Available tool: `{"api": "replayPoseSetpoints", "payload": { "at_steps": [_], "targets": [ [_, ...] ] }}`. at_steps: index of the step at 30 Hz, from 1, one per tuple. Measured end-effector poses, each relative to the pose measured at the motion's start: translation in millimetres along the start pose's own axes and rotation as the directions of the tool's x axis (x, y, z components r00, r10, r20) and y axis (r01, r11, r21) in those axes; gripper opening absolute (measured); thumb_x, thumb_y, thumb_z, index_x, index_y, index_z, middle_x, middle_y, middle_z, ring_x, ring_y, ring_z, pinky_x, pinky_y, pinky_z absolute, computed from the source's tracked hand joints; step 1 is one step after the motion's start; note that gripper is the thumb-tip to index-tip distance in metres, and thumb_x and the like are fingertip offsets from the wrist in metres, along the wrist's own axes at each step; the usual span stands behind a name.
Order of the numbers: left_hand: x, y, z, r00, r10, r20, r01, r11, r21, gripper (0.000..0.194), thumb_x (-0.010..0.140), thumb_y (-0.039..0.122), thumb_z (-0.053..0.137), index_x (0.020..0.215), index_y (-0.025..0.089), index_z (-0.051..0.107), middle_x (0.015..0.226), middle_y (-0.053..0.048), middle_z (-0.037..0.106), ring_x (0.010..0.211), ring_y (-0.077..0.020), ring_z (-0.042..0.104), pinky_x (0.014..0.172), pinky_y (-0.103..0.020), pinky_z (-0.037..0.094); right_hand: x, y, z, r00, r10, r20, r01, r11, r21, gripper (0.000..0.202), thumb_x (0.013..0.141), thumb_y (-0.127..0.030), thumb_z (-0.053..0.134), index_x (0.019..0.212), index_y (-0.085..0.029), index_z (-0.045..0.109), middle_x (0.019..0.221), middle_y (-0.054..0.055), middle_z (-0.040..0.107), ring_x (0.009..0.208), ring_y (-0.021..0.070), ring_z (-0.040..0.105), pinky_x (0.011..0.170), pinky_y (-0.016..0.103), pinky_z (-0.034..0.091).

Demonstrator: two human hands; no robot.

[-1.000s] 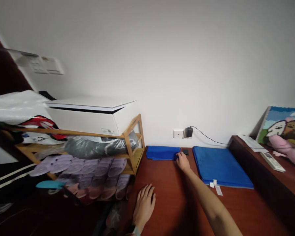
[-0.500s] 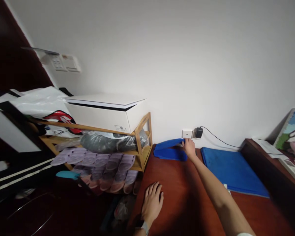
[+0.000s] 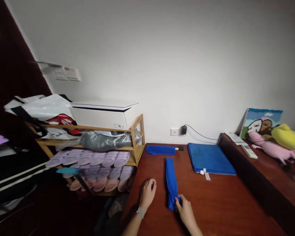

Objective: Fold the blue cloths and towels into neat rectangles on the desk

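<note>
My right hand (image 3: 184,207) pinches the near end of a long, narrow folded blue cloth (image 3: 171,178), which stretches away from me over the dark red-brown tabletop (image 3: 216,203). To its left, my left hand (image 3: 147,194) is over the table's left side, fingers loosely bent and a gap by the thumb, holding nothing. A second narrow folded blue cloth (image 3: 161,150) with a small white tag lies against the wall. Farther right is a wide, flat folded blue cloth (image 3: 211,159), white labels sticking out at its near edge.
A wooden rack (image 3: 137,144) with lilac and pink slippers (image 3: 98,159) and a white box (image 3: 100,116) borders the table's left. At right, a raised ledge (image 3: 250,183) bears a pink plush toy (image 3: 270,147) and a remote (image 3: 249,151). A black plug (image 3: 184,130) sits in the wall socket.
My right hand has come back from the wall towards me, now with a narrow blue cloth. Another narrow cloth remains by the wall. My left hand's flat fingers have bent. The view has shifted right.
</note>
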State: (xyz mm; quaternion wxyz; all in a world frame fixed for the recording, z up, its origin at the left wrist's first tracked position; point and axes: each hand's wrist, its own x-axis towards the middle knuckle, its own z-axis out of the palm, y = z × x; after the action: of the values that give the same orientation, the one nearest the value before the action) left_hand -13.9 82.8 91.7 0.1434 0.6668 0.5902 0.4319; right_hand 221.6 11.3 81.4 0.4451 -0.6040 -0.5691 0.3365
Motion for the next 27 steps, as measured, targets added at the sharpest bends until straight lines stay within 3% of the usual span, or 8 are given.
{"api": "replayPoseSetpoints", "payload": {
  "at_steps": [4, 7, 9, 14, 16, 20, 27],
  "targets": [
    [-52.9, 41.7, 32.6, 0.992, -0.070, 0.107, 0.086, 0.983, -0.160, 0.038, 0.104, 0.053, 0.050, 0.108, 0.028, 0.078, 0.107, -0.006, 0.085, 0.099, -0.0226, 0.080, 0.091, -0.035, 0.064, -18.6, -18.8, -2.0, 0.993, 0.034, 0.113, -0.060, 0.971, 0.232, 0.076, 0.081, -0.099, 0.054, 0.086, -0.027, 0.077, 0.072, 0.006, 0.078, 0.066, 0.0287, 0.075, 0.066, 0.038, 0.058],
    [-82.4, 62.1, 51.1, 0.961, -0.233, 0.147, 0.273, 0.881, -0.385, 0.045, 0.095, 0.062, 0.060, 0.114, 0.025, 0.077, 0.111, -0.009, 0.085, 0.102, -0.0277, 0.081, 0.092, -0.040, 0.066, -26.3, -28.9, -11.2, 0.985, 0.022, 0.170, -0.073, 0.952, 0.297, 0.078, 0.080, -0.098, 0.060, 0.091, -0.023, 0.081, 0.073, 0.007, 0.077, 0.068, 0.0276, 0.073, 0.069, 0.038, 0.058],
    [-90.5, 67.8, 53.3, 0.943, -0.293, 0.160, 0.334, 0.813, -0.477, 0.049, 0.090, 0.065, 0.063, 0.114, 0.024, 0.077, 0.113, -0.012, 0.085, 0.106, -0.0304, 0.081, 0.096, -0.044, 0.066, -31.1, -29.7, -17.1, 0.982, 0.000, 0.187, -0.065, 0.938, 0.340, 0.079, 0.077, -0.096, 0.067, 0.094, -0.021, 0.083, 0.074, 0.007, 0.078, 0.069, 0.0270, 0.072, 0.072, 0.039, 0.059],
    [-89.1, 76.1, 34.6, 0.953, -0.270, 0.140, 0.305, 0.843, -0.444, 0.057, 0.086, 0.061, 0.070, 0.128, 0.023, 0.073, 0.119, -0.013, 0.081, 0.102, -0.0293, 0.080, 0.092, -0.045, 0.066, -34.0, -31.6, -29.4, 0.994, -0.073, 0.081, 0.046, 0.953, 0.298, 0.078, 0.078, -0.094, 0.069, 0.094, -0.021, 0.085, 0.087, 0.011, 0.081, 0.080, 0.0280, 0.072, 0.079, 0.039, 0.059],
    [-86.6, 82.9, 24.6, 0.968, -0.204, 0.145, 0.245, 0.885, -0.395, 0.055, 0.089, 0.054, 0.067, 0.136, 0.026, 0.071, 0.123, -0.012, 0.079, 0.101, -0.0268, 0.079, 0.091, -0.043, 0.066, -33.2, -35.9, -33.4, 0.994, -0.105, 0.034, 0.094, 0.966, 0.240, 0.077, 0.080, -0.094, 0.066, 0.093, -0.021, 0.086, 0.090, 0.012, 0.081, 0.083, 0.0288, 0.073, 0.081, 0.039, 0.059],
    [-78.7, 97.5, 5.2, 0.976, -0.018, 0.216, 0.091, 0.938, -0.335, 0.037, 0.093, 0.043, 0.061, 0.123, 0.031, 0.079, 0.124, -0.008, 0.079, 0.110, -0.0249, 0.076, 0.099, -0.040, 0.064, -33.5, -46.4, -41.1, 0.983, -0.161, 0.094, 0.141, 0.972, 0.189, 0.067, 0.091, -0.086, 0.062, 0.101, -0.023, 0.085, 0.099, 0.011, 0.083, 0.090, 0.0290, 0.076, 0.086, 0.037, 0.058],
    [-64.1, 113.5, -12.7, 0.978, 0.046, 0.203, 0.016, 0.955, -0.296, 0.025, 0.091, 0.045, 0.066, 0.103, 0.031, 0.082, 0.110, -0.007, 0.079, 0.100, -0.0250, 0.077, 0.098, -0.041, 0.064, -30.0, -63.1, -59.9, 0.960, -0.229, 0.159, 0.219, 0.972, 0.081, 0.037, 0.099, -0.057, 0.067, 0.104, -0.025, 0.083, 0.103, 0.009, 0.083, 0.097, 0.0278, 0.076, 0.092, 0.037, 0.056]
  ]
}}
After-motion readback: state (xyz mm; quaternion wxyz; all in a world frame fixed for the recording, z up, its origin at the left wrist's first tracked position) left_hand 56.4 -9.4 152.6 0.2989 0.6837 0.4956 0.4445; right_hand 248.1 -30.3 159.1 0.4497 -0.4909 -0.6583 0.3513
